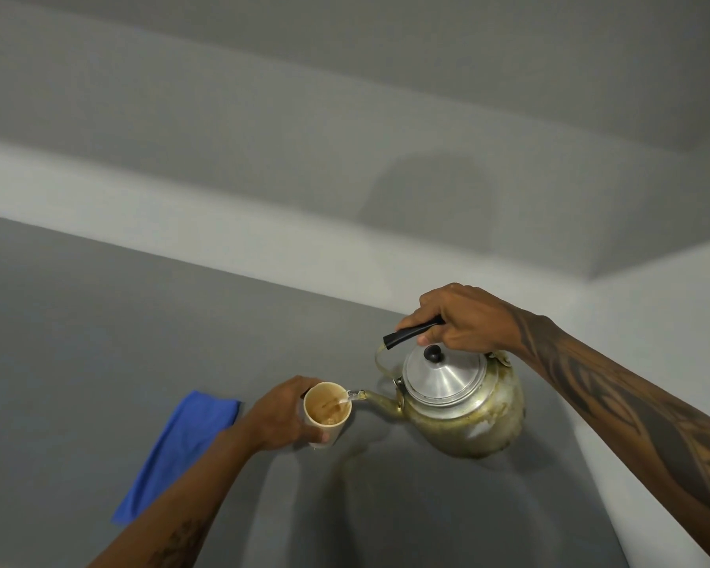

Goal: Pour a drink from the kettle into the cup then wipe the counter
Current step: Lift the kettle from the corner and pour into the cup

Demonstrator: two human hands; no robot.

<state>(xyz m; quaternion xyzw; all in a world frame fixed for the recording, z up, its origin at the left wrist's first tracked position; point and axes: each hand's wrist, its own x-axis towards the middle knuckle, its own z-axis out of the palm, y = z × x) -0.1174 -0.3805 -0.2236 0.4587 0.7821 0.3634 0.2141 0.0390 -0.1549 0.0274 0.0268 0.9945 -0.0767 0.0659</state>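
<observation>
A worn metal kettle (464,407) with a silver lid and black knob is tilted to the left, its spout over a cream cup (327,408). A thin stream runs from the spout into the cup, which holds brown liquid. My right hand (458,319) grips the kettle's black handle from above. My left hand (281,414) wraps around the cup from the left and steadies it on the grey counter (99,342). A folded blue cloth (179,446) lies flat on the counter, left of my left forearm.
A pale raised ledge (181,223) runs along the back of the counter, with a grey wall above. A light wall or edge (652,403) borders the counter on the right, under my right forearm. A faint wet ring marks the counter below the kettle.
</observation>
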